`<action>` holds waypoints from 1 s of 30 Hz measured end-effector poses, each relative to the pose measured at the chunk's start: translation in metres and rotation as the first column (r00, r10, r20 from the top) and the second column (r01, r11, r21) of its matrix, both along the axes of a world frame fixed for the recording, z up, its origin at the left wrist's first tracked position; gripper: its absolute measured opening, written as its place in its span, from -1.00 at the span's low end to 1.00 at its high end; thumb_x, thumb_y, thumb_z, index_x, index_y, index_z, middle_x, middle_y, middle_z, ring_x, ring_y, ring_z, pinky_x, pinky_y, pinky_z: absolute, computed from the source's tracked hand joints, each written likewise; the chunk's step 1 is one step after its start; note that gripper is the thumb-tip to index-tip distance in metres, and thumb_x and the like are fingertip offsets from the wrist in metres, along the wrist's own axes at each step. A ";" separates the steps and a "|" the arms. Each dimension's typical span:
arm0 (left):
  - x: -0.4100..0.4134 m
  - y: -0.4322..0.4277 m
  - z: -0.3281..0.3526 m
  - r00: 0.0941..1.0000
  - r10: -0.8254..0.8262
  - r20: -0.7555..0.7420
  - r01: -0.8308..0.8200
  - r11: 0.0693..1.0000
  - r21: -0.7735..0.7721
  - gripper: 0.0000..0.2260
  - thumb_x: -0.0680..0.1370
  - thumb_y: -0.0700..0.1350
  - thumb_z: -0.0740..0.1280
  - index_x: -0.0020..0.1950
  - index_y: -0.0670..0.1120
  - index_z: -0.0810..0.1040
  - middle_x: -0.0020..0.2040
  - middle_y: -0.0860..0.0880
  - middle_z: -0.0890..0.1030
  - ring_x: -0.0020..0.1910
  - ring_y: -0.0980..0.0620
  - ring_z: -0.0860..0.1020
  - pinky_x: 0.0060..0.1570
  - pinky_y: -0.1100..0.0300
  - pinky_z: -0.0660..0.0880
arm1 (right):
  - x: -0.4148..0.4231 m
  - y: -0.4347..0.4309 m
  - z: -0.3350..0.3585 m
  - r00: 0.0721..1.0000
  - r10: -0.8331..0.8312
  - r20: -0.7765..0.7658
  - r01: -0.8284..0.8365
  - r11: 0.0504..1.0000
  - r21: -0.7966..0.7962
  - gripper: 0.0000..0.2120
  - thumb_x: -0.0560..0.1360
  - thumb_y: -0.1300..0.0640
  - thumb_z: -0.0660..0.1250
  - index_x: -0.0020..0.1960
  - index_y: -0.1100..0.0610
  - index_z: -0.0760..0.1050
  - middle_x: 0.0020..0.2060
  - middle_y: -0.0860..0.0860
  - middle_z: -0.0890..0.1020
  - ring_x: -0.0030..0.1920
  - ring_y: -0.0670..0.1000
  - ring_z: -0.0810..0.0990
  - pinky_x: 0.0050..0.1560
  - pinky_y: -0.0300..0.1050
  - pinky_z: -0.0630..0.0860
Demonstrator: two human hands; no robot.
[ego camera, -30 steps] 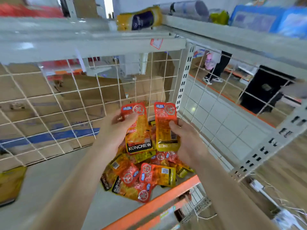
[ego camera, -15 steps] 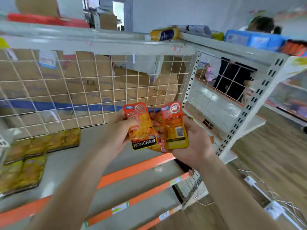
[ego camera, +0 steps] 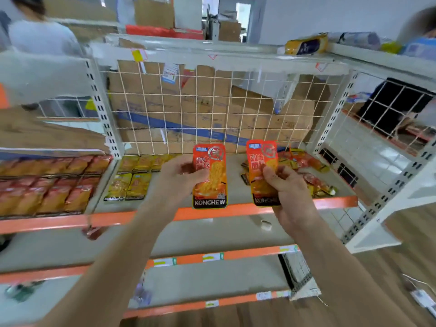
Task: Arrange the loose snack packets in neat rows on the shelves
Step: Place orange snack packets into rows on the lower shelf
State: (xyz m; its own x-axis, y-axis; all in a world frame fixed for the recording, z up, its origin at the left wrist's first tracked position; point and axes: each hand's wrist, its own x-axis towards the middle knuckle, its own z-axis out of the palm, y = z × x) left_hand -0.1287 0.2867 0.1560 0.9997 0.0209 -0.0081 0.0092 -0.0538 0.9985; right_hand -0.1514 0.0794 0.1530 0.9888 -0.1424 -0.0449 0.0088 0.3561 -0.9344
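Observation:
My left hand (ego camera: 175, 179) grips an orange KONCHEW snack packet (ego camera: 211, 185) upright in front of the shelf (ego camera: 151, 212). A second orange packet (ego camera: 262, 161) stands upright in my right hand (ego camera: 286, 187), thumb across its front. Both are held apart, above the shelf's orange front edge. Behind my right hand a loose pile of orange and yellow packets (ego camera: 306, 171) lies at the shelf's right end. Yellow packets (ego camera: 134, 182) lie flat in rows at the shelf's left end.
White wire mesh (ego camera: 212, 107) backs the shelf, with cardboard boxes behind. The left bay holds rows of red-orange packets (ego camera: 47, 182). Lower shelves (ego camera: 212, 234) sit below. A person in grey (ego camera: 40, 36) stands at far left, another person at far right.
The view has pulled back and swung left, showing the whole shelf bay. My hands have moved apart, each with its packet, and now hold them left of the loose pile.

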 end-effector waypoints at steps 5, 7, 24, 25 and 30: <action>-0.050 0.044 -0.014 0.996 0.085 0.010 -0.086 0.995 0.053 -0.82 0.52 -0.29 0.43 -0.04 -0.01 0.68 -0.17 0.05 0.70 -0.16 0.06 0.64 0.03 -0.01 0.60 | -0.025 0.026 -0.012 0.999 0.017 -0.047 -0.021 0.996 -0.086 -0.83 0.57 0.31 0.29 -0.08 0.07 0.53 -0.26 -0.04 0.68 -0.23 -0.01 0.64 -0.09 -0.01 0.59; -0.075 0.072 -0.020 0.994 0.105 0.023 -0.106 0.991 0.082 -0.84 0.54 -0.31 0.41 -0.04 -0.05 0.66 -0.27 0.12 0.67 -0.32 0.20 0.59 -0.19 0.26 0.52 | -0.038 0.040 -0.020 0.998 0.039 -0.054 -0.046 0.992 -0.117 -0.84 0.56 0.30 0.31 -0.09 0.06 0.54 -0.26 -0.05 0.68 -0.22 0.00 0.63 -0.05 -0.01 0.57; -0.133 0.293 -0.022 0.940 0.341 0.020 -0.333 0.929 -0.159 -0.76 0.51 -0.38 0.40 -0.11 -0.03 0.67 -0.26 0.03 0.71 -0.29 0.03 0.66 -0.26 0.13 0.61 | -0.058 0.256 -0.014 0.987 0.128 -0.093 -0.143 0.974 -0.177 -0.85 0.53 0.35 0.35 -0.04 0.11 0.55 -0.15 0.05 0.68 -0.17 0.03 0.66 -0.11 -0.08 0.59; -0.133 0.312 -0.022 0.941 0.338 0.024 -0.330 0.931 -0.158 -0.74 0.51 -0.39 0.39 -0.15 -0.02 0.69 -0.25 0.01 0.71 -0.30 0.01 0.66 -0.30 0.11 0.62 | -0.060 0.275 -0.016 0.986 0.144 -0.086 -0.157 0.971 -0.179 -0.84 0.54 0.35 0.34 -0.05 0.11 0.56 -0.18 0.02 0.70 -0.19 0.01 0.67 -0.11 -0.09 0.60; -0.129 0.395 -0.024 0.939 0.341 0.037 -0.330 0.928 -0.172 -0.74 0.50 -0.41 0.38 -0.16 -0.04 0.66 -0.25 0.02 0.71 -0.27 0.04 0.66 -0.06 0.05 0.58 | -0.060 0.359 -0.022 0.984 0.161 -0.073 -0.173 0.963 -0.206 -0.84 0.54 0.35 0.35 -0.07 0.11 0.59 -0.22 -0.02 0.71 -0.17 0.01 0.69 -0.07 -0.06 0.61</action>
